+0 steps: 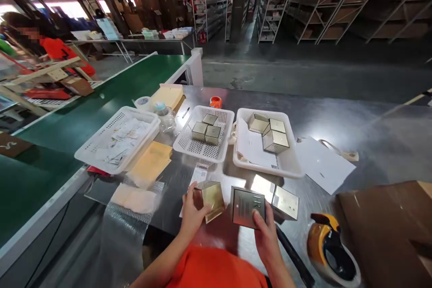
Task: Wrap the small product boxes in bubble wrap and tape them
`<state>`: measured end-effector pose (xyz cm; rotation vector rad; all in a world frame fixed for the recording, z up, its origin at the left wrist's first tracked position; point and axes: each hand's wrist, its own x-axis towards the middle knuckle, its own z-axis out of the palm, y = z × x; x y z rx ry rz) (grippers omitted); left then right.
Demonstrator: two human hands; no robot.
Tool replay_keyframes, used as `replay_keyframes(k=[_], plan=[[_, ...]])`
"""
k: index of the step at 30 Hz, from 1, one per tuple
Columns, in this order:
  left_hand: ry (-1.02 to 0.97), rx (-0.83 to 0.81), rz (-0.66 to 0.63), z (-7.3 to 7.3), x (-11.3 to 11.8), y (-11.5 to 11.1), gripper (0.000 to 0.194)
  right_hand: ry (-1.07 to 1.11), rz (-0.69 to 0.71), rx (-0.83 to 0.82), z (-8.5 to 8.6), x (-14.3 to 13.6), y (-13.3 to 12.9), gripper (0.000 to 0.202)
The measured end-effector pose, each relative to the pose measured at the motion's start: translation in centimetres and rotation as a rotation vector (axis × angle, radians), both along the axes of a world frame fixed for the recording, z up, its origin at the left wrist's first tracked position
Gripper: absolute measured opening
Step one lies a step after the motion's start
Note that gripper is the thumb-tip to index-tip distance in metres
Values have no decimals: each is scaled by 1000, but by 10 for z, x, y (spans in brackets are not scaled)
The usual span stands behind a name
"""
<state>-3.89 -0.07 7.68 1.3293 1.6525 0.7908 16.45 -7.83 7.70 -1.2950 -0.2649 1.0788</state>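
On the near side of a perforated central basket [197,147], a worker's two hands each grip a box above a metal bench. The left hand [194,211] grasps a gold box [213,200] by its left side, between thumb and fingers; the right hand [265,229] pinches a lettered box [245,207], thumb across its face. The glossy cartons look easy to scuff: a loose one-handed hold could drop one, and a knock between the pair could dent a corner. The lettered face tips up toward the wearer, its large letters near the right edge; the gold box leans, a bright side turned rightward. Both look nearly square, with no clear long axis.

Right of the basket on the near side lie two more boxes [285,202] and a tape dispenser [332,252]. Three boxes [212,135] sit inside the basket; directly to its right, a white tray [293,162] holds others. Beyond the basket stands an orange tape roll [216,102]; to its far left, a green conveyor [135,78] and a co-worker in orange [67,56].
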Motion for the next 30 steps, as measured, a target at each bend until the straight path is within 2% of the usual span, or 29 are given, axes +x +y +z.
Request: replay_keyframes(k=[2, 7, 15, 19, 25, 27, 30], plan=[[34, -12, 2, -12, 2, -12, 87, -13, 45, -24, -15, -6, -12, 81], [113, -6, -87, -33, 14, -33, 93, -50, 183, -64, -47, -10, -34, 94], [294, -9, -185, -63, 20, -32, 98, -196, 356, -52, -89, -4, -37, 115], [305, -17, -245, -68, 18, -29, 93, -338, 470, -76, -103, 2, -39, 113], [303, -79, -400, -74, 1, -40, 92, -527, 556, -87, -109, 5, -40, 110], [347, -98, -425, -73, -6, -41, 82, -600, 580, -73, -110, 3, -41, 105], [479, -141, -509, -63, -12, -36, 74, -675, 605, -60, -112, 4, -43, 96]])
